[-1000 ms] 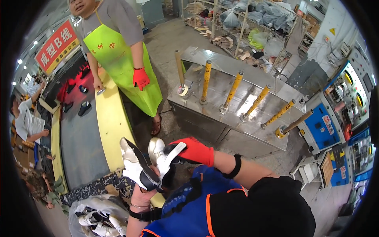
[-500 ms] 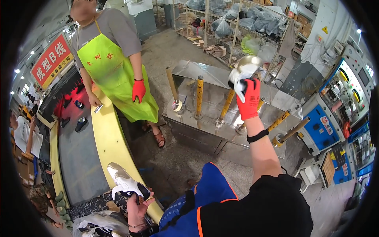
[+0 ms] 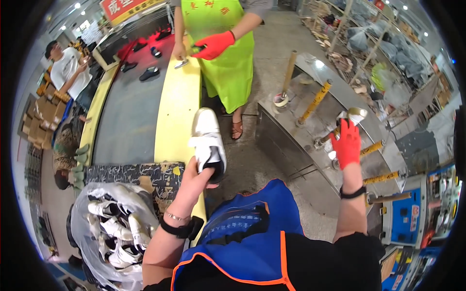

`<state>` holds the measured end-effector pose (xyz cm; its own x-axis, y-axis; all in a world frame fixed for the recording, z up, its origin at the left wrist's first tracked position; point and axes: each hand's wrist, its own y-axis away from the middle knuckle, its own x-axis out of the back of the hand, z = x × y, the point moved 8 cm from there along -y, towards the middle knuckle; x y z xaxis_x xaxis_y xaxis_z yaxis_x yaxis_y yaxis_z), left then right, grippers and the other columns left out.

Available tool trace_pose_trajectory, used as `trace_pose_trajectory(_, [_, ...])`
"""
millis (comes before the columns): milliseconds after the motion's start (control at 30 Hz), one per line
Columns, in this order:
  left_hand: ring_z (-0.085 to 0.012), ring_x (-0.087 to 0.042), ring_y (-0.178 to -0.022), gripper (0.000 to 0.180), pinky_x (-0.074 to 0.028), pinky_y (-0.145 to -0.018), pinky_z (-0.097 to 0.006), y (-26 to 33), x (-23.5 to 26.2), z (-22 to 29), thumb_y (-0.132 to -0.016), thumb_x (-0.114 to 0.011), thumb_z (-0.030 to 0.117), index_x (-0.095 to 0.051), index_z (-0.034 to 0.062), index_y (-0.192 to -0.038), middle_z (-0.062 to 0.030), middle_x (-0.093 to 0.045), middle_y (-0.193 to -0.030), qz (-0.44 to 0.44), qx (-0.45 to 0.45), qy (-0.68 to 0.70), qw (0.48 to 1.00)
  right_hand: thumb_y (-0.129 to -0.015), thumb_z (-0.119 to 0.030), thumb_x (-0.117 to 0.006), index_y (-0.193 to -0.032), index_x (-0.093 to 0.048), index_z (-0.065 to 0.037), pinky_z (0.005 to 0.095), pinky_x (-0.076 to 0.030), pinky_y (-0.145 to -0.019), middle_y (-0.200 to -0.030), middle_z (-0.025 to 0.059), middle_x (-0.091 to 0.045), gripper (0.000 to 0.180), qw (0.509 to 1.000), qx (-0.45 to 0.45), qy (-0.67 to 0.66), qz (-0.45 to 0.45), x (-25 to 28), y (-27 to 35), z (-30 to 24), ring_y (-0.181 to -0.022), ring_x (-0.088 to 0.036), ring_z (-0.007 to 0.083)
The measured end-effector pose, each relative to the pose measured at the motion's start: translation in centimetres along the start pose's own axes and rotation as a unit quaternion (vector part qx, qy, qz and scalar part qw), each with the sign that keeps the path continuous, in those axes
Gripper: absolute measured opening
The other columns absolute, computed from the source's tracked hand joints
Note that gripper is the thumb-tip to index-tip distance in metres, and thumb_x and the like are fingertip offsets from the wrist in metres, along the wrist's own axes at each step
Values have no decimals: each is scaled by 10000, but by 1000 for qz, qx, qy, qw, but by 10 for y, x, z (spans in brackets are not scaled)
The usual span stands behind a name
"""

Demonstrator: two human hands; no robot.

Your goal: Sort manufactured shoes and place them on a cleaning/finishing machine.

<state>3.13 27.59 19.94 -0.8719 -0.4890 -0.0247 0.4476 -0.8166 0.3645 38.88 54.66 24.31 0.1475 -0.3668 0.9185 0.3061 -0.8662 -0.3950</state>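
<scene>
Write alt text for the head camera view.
A person's bare left hand holds up a white shoe with a black opening, while the right hand in a red glove sets another shoe on a yellow post of a steel rack. A co-worker in a green apron stands opposite.

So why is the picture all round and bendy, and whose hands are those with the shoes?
The picture comes from a small wide camera worn on a person's head, looking down, so straight edges bend near the rim. The arms coming up from the bottom belong to that person, who wears a blue apron. Their bare left hand holds up a white shoe by its heel. Their right hand, in a red glove, presses another shoe onto one of the yellow posts of a grey metal stand. A clear bag of white shoes sits lower left. Across the yellow-edged belt stands another worker in a green apron.
</scene>
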Motion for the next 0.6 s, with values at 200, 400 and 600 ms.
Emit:
trace_pose_trajectory(200, [-153,-587,-538,331,-488,-485,-291,4,-39,14,-828,-619,134,-449,-28,-1061,-115,-596,-738,-15,-70,-130,989,-671,-257,-816,-1356,-438,-59,436,-406,-994,-1288,204,-470,806,854,167,-489,-63,61,76,-197,-1175,-484,354])
trace_pose_trajectory(400, [-182,-597,-541,281,-509,-444,-296,-1,-46,-9,-864,-488,117,-406,-41,-1081,-147,-600,-783,-18,-123,-261,957,-619,-241,-797,-1364,-434,-73,440,-431,-942,-1296,191,-451,845,904,224,-363,-43,67,73,-245,-1164,-469,362])
trace_pose_trajectory(600, [-310,-610,-603,308,-480,-542,-409,4,-33,-20,-817,-537,159,-426,-59,-1004,-216,-587,-702,-4,-98,-324,941,-666,-238,-734,-1325,-448,-69,446,-442,-914,-1274,180,-446,738,896,247,-347,-123,30,89,-265,-1149,-476,362])
